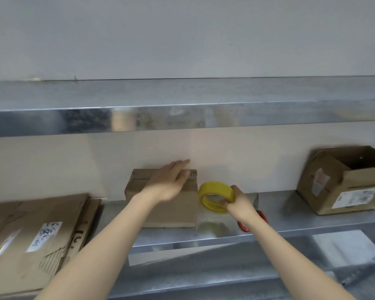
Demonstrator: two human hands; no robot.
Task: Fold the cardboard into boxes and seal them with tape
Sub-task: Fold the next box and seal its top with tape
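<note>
Head view: a small brown cardboard box (175,211) stands on the metal shelf (290,213) against the pale wall, its flaps closed and its sides plain and slightly scuffed; the left hand (170,182) lies across the box's top, fingers straight and together, gripping nothing; just right of the box the right hand (239,204) grips a roll of yellow tape (217,187), thumb and fingers curled round its rim, the roll held on edge above the shelf; a red-handled tool (243,226), partly hidden, lies under that wrist; left of the box rests a stack of flattened cardboard (30,224) with white labels; far right of the box sits an open carton (344,187).
</note>
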